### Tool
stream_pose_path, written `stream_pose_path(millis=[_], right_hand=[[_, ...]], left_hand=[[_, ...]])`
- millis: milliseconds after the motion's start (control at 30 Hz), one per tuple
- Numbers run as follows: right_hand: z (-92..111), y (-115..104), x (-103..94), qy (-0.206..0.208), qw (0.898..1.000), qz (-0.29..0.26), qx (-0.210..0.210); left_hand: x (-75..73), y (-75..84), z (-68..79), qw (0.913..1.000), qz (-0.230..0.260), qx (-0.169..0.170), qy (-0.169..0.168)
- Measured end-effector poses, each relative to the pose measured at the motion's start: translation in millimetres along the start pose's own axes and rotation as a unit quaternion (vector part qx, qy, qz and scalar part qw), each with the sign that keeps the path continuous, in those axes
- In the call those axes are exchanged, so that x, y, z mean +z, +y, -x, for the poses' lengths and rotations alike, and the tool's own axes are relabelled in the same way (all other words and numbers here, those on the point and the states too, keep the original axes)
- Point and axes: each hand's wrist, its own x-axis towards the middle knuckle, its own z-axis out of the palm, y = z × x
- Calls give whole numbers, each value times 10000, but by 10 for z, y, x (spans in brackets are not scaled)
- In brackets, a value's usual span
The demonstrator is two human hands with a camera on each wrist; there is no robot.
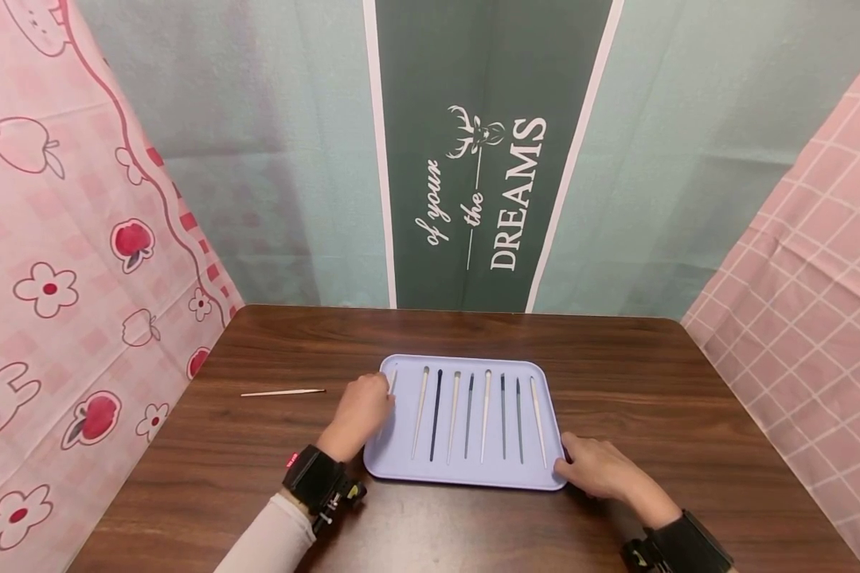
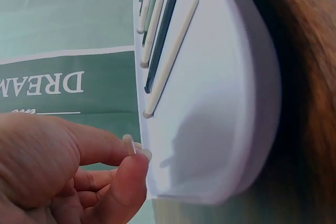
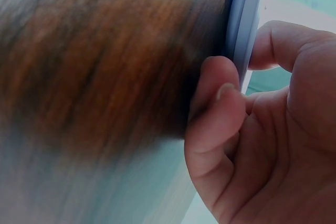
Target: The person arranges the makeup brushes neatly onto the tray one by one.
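Note:
A shallow lavender tray lies on the table with several slim brushes in a row, some pale-handled, some dark. At the tray's left side my left hand pinches a pale brush between thumb and finger, covering most of it. In the left wrist view the fingertips are close to the tray wall, beside another pale brush. My right hand grips the tray's lower right corner. The right wrist view shows its fingers curled at the tray rim.
One more pale brush with a dark tip lies on the brown wooden table, left of the tray. Patterned curtains hang at both sides, and a green one with lettering hangs behind.

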Motion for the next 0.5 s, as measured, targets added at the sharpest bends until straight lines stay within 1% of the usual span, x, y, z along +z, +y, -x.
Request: stream_pose_path(millis=[367, 500], right_hand=[[3, -6, -1, 33, 10000, 11, -2], [5, -7, 0, 44, 10000, 7, -19]], left_hand=[[55, 88, -34, 9997, 107, -114, -203], [82, 114, -33, 9999, 54, -53, -151]])
